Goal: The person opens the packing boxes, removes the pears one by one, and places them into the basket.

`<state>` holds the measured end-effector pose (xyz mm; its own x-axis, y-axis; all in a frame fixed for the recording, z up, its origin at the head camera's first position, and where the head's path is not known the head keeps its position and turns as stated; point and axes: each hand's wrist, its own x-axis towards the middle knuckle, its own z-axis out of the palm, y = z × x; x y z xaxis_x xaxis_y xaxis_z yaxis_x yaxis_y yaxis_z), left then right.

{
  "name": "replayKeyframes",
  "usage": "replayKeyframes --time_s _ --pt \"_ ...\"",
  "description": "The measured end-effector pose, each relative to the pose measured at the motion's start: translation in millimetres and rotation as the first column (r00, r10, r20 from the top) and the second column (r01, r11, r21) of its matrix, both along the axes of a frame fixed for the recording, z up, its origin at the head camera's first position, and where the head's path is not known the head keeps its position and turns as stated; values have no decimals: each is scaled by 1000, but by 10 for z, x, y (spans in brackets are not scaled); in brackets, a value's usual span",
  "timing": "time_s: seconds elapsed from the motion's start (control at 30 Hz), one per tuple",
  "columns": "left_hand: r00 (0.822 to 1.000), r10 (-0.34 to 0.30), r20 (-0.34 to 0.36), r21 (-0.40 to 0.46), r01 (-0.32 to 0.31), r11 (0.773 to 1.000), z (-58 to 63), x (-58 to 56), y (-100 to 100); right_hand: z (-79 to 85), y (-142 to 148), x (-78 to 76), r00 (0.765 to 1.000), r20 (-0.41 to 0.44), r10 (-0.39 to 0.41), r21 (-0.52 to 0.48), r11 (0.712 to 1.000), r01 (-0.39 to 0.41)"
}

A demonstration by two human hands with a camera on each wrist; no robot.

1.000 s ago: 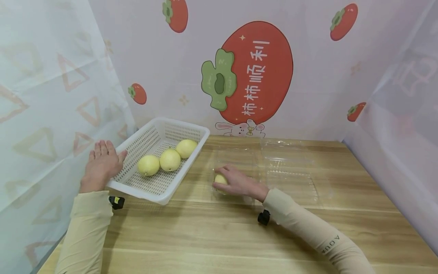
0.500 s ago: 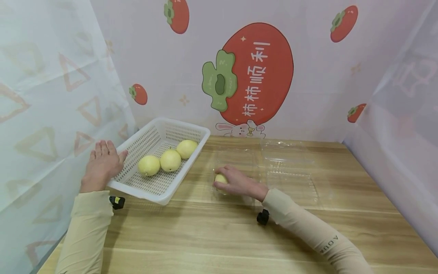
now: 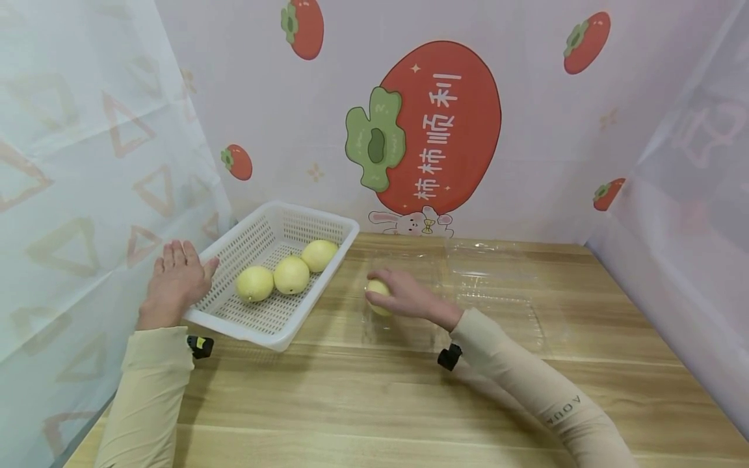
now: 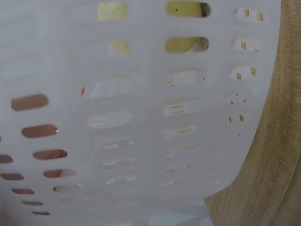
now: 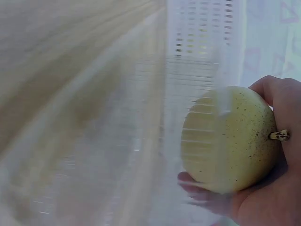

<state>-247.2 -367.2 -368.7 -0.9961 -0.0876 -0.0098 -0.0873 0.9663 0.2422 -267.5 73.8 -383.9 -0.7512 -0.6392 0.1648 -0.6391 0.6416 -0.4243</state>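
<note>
My right hand (image 3: 409, 296) grips a round yellow pear (image 3: 378, 298) over the left half of a clear plastic clamshell box (image 3: 404, 335). Up close in the right wrist view, the pear (image 5: 230, 141) shows brown specks and a short stem, with fingers and thumb around it and the clear plastic wall in front. On the left, my left hand (image 3: 178, 286) lies with straight fingers at the left rim of a white slotted basket (image 3: 234, 332). Three yellow pears (image 3: 291, 274) sit in a row inside. The basket's wall (image 4: 146, 136) fills the left wrist view, skin showing through some slots.
The right half of the clear plastic (image 3: 500, 318) lies flat on the wooden table (image 3: 328, 403), hard to see against the grain. A printed sheet (image 3: 538, 149) stands behind, with sheets along both sides. Both wrists carry small black cameras.
In the last half second my right hand and the pear have risen and shifted slightly toward the back. The left hand, basket and its pears have stayed put.
</note>
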Motion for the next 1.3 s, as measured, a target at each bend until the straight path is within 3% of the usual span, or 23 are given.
replayKeyframes --time_s 0.37,0.57,0.83,1.3 --pt "1000 -1 1 17 1 1000 -14 0 -12 437 -236 -24 994 -88 65 -62 996 -71" --pt "1000 -6 10 8 6 1000 -9 0 -22 587 -390 -36 994 -63 86 -92 992 -92" --pt "1000 -12 15 12 12 1000 13 12 -23 685 -559 -15 996 -38 85 -78 993 -88" --pt "1000 -16 22 2 16 1000 29 3 1 764 -1022 -56 975 -76 207 -82 974 -213"
